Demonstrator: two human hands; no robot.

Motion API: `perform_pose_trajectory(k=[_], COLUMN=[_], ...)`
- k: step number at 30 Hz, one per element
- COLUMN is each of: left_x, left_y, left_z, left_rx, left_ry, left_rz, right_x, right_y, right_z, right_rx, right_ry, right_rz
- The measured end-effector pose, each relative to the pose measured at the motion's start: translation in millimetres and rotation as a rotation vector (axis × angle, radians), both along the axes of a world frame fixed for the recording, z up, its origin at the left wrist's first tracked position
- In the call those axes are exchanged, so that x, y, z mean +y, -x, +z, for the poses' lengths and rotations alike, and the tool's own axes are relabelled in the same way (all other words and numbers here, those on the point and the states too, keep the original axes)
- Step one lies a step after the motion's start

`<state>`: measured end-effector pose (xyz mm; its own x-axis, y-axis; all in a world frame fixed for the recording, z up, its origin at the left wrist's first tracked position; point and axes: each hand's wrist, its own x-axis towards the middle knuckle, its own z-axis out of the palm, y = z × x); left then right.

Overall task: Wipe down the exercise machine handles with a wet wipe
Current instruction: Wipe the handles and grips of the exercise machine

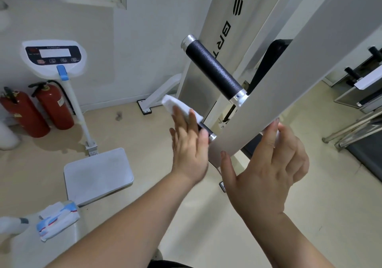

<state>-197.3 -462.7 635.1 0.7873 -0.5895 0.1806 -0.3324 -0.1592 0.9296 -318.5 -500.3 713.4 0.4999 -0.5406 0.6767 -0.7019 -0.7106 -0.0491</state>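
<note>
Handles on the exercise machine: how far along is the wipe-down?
Done: nothing provably; no handle looks visibly wet. In hand: the left hand presses a white wipe onto the lower handle, while the right hand rests on the grey beam with something white under its fingers. Left: the upper handle is bare and untouched now.

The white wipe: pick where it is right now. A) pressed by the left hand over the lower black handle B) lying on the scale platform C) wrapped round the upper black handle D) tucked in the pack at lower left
A: the white wipe sits under the left hand, draped over the lower black handle, while the upper black handle is bare.
</note>
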Motion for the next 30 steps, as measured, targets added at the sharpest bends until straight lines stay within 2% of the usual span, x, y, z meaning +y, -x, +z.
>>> perform_pose_trajectory(k=[2, 4, 5, 8, 12, 17, 20, 23, 26, 28, 30], left_x=[9, 14, 12, 0, -8, 1, 1, -6, -8, -2, 5], left_y=[35, 55, 54, 21, -26, 18, 41, 11, -31, -33, -15], left_z=[-17, -27, -30, -19, 4, -9, -19, -16, -2, 0, -5], left_rx=[-0.059, 0.001, 0.033, -0.031, 0.037, -0.049, 0.029, -0.091, -0.037, -0.103, -0.258], left_ry=[0.072, 0.116, 0.091, -0.054, -0.005, -0.030, -0.089, -0.189, -0.127, -0.144, -0.202], left_rz=[-0.134, -0.190, -0.184, -0.083, 0.060, -0.080, -0.131, -0.046, 0.057, 0.023, -0.086], right_x=[-3, -5, -5, -3, -3, -5, -5, -5, -7, -6, -6], right_y=[1, 0, -1, -1, -1, 0, -1, -2, -4, -6, -8], right_z=[0, 0, 0, 0, 0, -1, 0, 0, -1, -2, -2], right_rx=[-0.002, 0.002, 0.005, 0.008, 0.017, -0.010, -0.022, -0.003, 0.012, 0.005, -0.011], right_ry=[-0.002, -0.003, -0.008, -0.018, -0.013, 0.008, 0.019, -0.008, -0.038, -0.041, -0.039], right_rz=[-0.001, 0.003, 0.009, 0.027, 0.027, 0.003, 0.006, 0.026, 0.016, 0.008, -0.003])
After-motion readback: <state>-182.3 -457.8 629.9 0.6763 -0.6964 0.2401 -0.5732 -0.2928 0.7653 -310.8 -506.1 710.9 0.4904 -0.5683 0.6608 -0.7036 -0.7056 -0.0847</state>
